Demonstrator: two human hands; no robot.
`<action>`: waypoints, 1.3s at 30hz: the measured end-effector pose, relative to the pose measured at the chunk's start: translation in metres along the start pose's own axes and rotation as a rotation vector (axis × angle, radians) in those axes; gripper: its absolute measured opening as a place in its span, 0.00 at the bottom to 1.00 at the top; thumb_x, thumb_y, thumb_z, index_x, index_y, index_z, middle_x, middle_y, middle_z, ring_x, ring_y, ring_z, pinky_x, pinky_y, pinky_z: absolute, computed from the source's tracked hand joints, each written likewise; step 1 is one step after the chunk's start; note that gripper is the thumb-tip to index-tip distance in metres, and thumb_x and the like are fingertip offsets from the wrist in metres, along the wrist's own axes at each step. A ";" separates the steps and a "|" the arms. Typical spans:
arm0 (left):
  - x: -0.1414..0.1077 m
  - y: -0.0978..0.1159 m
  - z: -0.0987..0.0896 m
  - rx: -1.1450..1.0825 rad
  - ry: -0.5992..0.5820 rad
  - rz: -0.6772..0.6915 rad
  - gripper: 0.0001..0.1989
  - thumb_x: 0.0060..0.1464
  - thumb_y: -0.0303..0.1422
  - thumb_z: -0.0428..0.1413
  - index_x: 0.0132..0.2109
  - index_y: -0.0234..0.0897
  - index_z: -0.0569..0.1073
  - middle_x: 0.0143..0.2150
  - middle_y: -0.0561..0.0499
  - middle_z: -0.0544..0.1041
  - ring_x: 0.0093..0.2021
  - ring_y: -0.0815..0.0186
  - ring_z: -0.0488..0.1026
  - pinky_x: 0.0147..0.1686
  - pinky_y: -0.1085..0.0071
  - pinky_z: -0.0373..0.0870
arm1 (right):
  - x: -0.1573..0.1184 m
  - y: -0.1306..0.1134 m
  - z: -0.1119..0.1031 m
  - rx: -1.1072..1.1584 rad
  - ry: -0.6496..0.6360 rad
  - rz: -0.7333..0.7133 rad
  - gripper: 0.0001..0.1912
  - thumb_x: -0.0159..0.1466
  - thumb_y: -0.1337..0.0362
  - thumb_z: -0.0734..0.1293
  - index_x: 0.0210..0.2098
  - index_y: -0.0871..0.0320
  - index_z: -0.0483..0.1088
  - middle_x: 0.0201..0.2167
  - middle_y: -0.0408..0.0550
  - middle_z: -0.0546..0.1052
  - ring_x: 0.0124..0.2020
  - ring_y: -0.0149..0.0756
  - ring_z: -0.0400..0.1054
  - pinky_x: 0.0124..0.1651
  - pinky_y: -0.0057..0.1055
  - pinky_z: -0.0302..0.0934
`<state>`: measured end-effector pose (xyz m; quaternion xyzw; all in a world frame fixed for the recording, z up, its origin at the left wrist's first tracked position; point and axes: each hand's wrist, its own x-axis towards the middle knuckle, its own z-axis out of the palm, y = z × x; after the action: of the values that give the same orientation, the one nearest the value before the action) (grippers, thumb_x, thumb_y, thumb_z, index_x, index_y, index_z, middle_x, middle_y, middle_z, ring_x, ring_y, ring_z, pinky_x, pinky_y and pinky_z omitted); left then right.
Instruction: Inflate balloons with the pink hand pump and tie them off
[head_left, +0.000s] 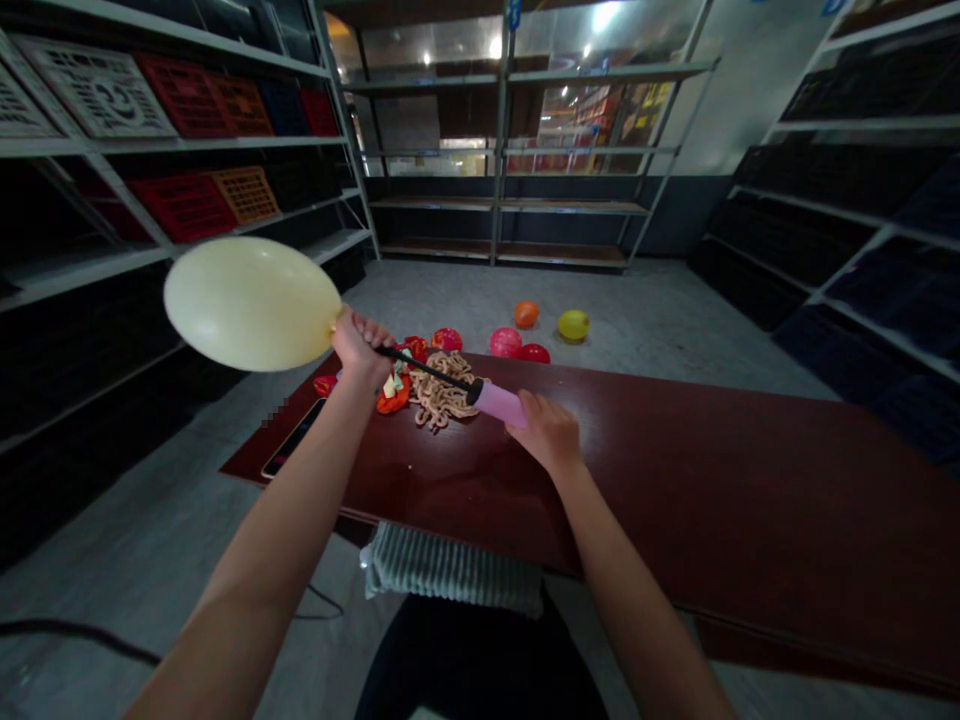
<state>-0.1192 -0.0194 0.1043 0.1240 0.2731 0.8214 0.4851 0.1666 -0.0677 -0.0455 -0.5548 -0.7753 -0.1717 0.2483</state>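
A pale yellow balloon (253, 303), swollen with air, hangs out to the left. Its neck runs into my left hand (360, 345), whose fingers are closed round the neck and the handle end of a black rod. That rod belongs to a hand balloon pump (501, 403) with a pink barrel, and it is drawn well out of the barrel. My right hand (549, 430) is wrapped round the barrel's far end. Beneath the rod lies a heap of beige long uninflated balloons (442, 392) on the table. Beside the heap are red and orange crumpled packets (394, 398), partly hidden.
The dark red table (675, 470) stretches to the right. A phone (294, 440) lies near its left edge. Beyond the table, an orange balloon (526, 314), a yellow-green balloon (574, 325) and several red or pink ones rest on the floor. Shelves with crates (187, 205) stand left.
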 end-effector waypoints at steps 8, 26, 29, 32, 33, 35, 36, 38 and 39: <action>-0.011 -0.059 0.057 0.037 -0.149 0.009 0.30 0.74 0.43 0.56 0.26 0.40 0.51 0.16 0.60 0.49 0.13 0.73 0.46 0.15 0.72 0.45 | -0.005 0.009 -0.009 0.110 -0.082 0.237 0.22 0.64 0.62 0.74 0.56 0.60 0.73 0.44 0.54 0.83 0.43 0.44 0.76 0.40 0.33 0.59; -0.024 -0.142 0.018 -0.015 -0.059 -0.139 0.28 0.76 0.34 0.48 0.24 0.40 0.51 0.16 0.58 0.48 0.14 0.71 0.46 0.16 0.70 0.45 | 0.003 0.010 -0.003 0.099 -0.188 0.198 0.18 0.72 0.58 0.68 0.58 0.59 0.70 0.48 0.53 0.81 0.44 0.39 0.72 0.42 0.32 0.52; -0.018 -0.121 0.005 -0.050 -0.010 -0.102 0.27 0.75 0.33 0.50 0.24 0.40 0.50 0.17 0.58 0.48 0.14 0.71 0.46 0.17 0.70 0.47 | 0.003 0.006 -0.006 0.077 -0.206 0.145 0.18 0.72 0.57 0.68 0.57 0.60 0.71 0.46 0.53 0.81 0.43 0.38 0.71 0.41 0.31 0.51; -0.017 -0.098 -0.003 -0.046 0.047 -0.064 0.26 0.75 0.32 0.47 0.25 0.40 0.49 0.17 0.59 0.48 0.15 0.72 0.46 0.18 0.72 0.47 | 0.001 0.005 -0.011 0.061 -0.218 0.104 0.17 0.71 0.58 0.69 0.56 0.60 0.73 0.45 0.54 0.81 0.43 0.39 0.71 0.40 0.32 0.51; -0.017 -0.090 -0.005 -0.043 0.069 -0.057 0.27 0.76 0.32 0.47 0.25 0.40 0.49 0.16 0.59 0.48 0.15 0.73 0.46 0.18 0.72 0.46 | 0.001 0.005 -0.012 0.058 -0.221 0.091 0.17 0.71 0.58 0.69 0.56 0.60 0.73 0.45 0.54 0.81 0.43 0.40 0.71 0.40 0.32 0.51; -0.016 -0.075 -0.010 -0.042 0.105 -0.048 0.27 0.75 0.31 0.47 0.25 0.40 0.48 0.16 0.60 0.47 0.14 0.74 0.46 0.17 0.73 0.46 | 0.000 0.005 -0.013 0.053 -0.226 0.068 0.18 0.71 0.59 0.68 0.57 0.60 0.74 0.46 0.55 0.81 0.43 0.40 0.71 0.40 0.33 0.51; -0.015 -0.068 -0.013 -0.043 0.121 -0.042 0.27 0.75 0.31 0.47 0.25 0.40 0.48 0.16 0.60 0.47 0.14 0.73 0.47 0.17 0.73 0.46 | -0.001 0.005 -0.013 0.048 -0.227 0.060 0.19 0.71 0.59 0.68 0.57 0.60 0.74 0.46 0.56 0.82 0.43 0.41 0.71 0.40 0.33 0.51; -0.010 -0.054 -0.021 -0.047 0.143 -0.024 0.27 0.74 0.31 0.48 0.24 0.40 0.49 0.16 0.59 0.48 0.13 0.73 0.47 0.16 0.73 0.47 | -0.002 0.006 -0.012 0.038 -0.230 0.048 0.20 0.70 0.58 0.68 0.58 0.60 0.74 0.47 0.57 0.82 0.44 0.42 0.72 0.41 0.34 0.51; -0.008 -0.047 -0.024 -0.050 0.149 -0.014 0.27 0.74 0.31 0.49 0.24 0.40 0.49 0.16 0.60 0.48 0.13 0.74 0.47 0.16 0.73 0.47 | -0.003 0.006 -0.012 0.034 -0.231 0.043 0.20 0.70 0.58 0.68 0.58 0.60 0.74 0.47 0.58 0.82 0.44 0.43 0.72 0.41 0.34 0.52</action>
<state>-0.0923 -0.0160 0.0582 0.0484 0.2888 0.8316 0.4719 0.1750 -0.0744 -0.0373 -0.5831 -0.7894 -0.0882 0.1704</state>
